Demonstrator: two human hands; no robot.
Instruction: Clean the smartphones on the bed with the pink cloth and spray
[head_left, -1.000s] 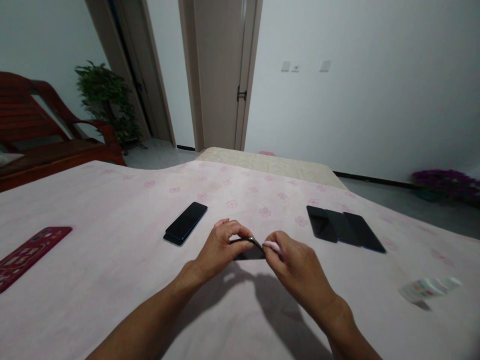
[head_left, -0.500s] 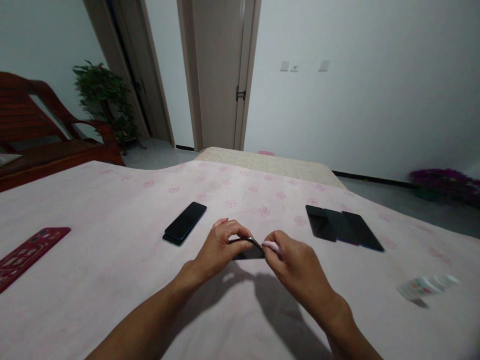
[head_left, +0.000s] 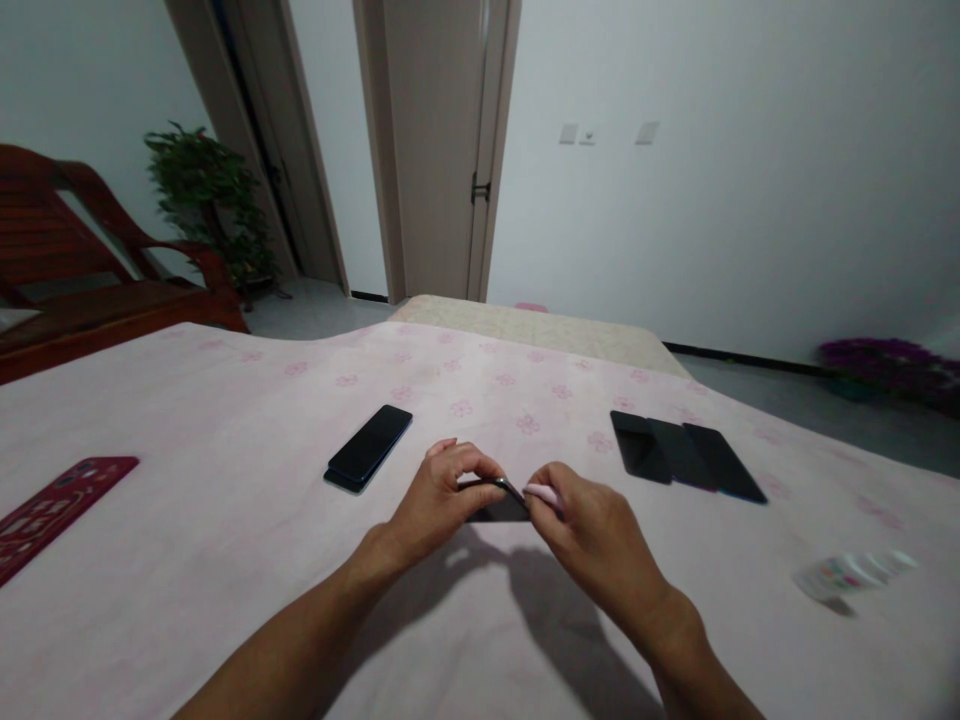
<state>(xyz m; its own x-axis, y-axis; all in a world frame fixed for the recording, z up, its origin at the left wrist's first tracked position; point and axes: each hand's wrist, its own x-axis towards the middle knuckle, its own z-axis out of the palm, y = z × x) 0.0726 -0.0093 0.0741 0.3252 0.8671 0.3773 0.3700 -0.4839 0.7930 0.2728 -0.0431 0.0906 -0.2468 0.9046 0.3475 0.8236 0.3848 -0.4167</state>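
Note:
My left hand (head_left: 442,490) is closed, with thumb and fingers pinching the shiny edge of a dark phone (head_left: 496,510) at the centre. Close beside it, my right hand (head_left: 589,520) is closed on a small pale pink thing (head_left: 546,494); its kind is mostly hidden by the fingers. That pink thing meets the phone's right edge. Up and to the left of my left hand lie two dark phones (head_left: 371,445), one stacked slightly askew on the other. Beyond my right hand, several dark phones (head_left: 679,455) overlap in a row.
A red phone case (head_left: 67,505) with pale lettering lies at far left. On the right a white bottle (head_left: 851,575) rests on the pink flowered tablecloth (head_left: 225,570). Behind are a wooden bench (head_left: 105,250), a leafy plant (head_left: 206,200) and a door (head_left: 435,150).
Almost nothing differs. Both hands keep the same grip and place, and the view has shifted very slightly.

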